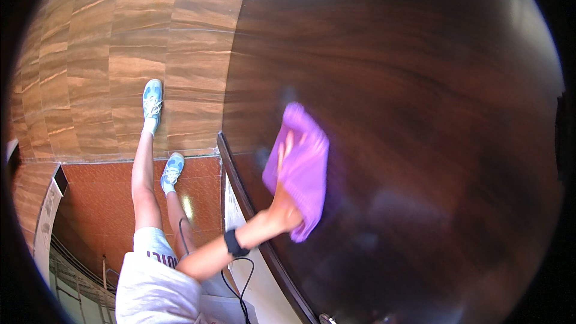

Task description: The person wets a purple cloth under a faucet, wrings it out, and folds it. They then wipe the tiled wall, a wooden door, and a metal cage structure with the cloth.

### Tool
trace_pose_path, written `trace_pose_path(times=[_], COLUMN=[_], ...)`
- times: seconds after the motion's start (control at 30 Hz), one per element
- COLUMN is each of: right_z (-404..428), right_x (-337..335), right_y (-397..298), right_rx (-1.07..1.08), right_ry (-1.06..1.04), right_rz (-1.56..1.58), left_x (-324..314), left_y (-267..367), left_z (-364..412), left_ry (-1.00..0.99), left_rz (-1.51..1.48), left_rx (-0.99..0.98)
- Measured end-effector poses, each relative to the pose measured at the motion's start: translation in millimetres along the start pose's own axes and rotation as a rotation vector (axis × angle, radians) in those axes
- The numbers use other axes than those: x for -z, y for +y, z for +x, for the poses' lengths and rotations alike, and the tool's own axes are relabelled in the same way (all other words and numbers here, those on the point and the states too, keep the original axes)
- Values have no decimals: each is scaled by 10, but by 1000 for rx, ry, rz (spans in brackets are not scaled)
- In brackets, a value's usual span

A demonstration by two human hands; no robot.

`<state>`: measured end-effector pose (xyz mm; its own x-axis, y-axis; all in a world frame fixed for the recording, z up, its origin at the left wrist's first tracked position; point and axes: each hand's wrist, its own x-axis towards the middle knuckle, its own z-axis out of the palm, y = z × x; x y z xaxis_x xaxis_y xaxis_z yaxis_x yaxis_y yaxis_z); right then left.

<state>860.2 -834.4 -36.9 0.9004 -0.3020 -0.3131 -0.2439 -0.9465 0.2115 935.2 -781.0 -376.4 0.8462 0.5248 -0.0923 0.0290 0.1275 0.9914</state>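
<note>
My left hand reaches across to the right, with a dark band on its wrist. It is closed on a purple cloth, which wraps over part of the hand and hides some fingers. Hand and cloth are over a large dark brown wood-grain panel, apparently a door; both look slightly blurred. Contact with the surface is hard to judge. My right hand is out of view.
A dark edge strip runs diagonally beside a black cable. Metal hardware sits at the bottom. Wood-look tiles and a reddish-brown floor lie around my blue shoes.
</note>
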Motion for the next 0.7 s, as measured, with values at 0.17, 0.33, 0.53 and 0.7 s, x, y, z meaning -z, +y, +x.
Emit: trace_pose_path(times=[0.17, 0.33, 0.53, 0.7], right_z=[26, 83, 124, 93], right_x=[2, 12, -8, -46], right_y=[-12, -58, -33, -69], right_rx=[-6, -8, -1, 29], right_ry=[-10, -12, 0, -22], right_rz=[-5, -27, -42, -43], left_x=[84, 238, -357, -497], left_y=[-443, -1658, -2513, -1824], left_z=[2157, 2969, 991, -1080], left_ry=[412, 341, 357, 198], left_rz=[-212, 79, -390, -320], left_rx=[-175, -112, 183, 559])
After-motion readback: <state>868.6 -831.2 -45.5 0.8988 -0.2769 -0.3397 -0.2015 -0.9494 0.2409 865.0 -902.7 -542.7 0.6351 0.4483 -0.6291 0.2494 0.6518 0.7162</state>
